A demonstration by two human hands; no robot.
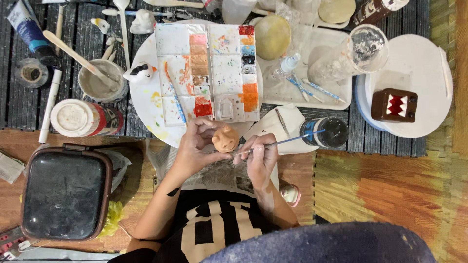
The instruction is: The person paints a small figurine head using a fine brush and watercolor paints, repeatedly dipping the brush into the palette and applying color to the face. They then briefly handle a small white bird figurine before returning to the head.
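A small orange clay figure (225, 139) sits between the curled fingers of the left hand (197, 146), which grip it from the side. Just right of it, the right hand (261, 156) pinches a thin blue-handled brush (287, 141), tip at the figure. Beyond the fingertips lies a paint palette (209, 73); right of them, a dark water jar (325, 132).

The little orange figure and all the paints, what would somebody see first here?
First, the small orange clay figure in the middle, held in the left hand while the right hand holds a thin blue brush to it. Just above lies the paint palette, smeared with orange and red. At far right a brown block figure with zigzag teeth sits on a white round stand.
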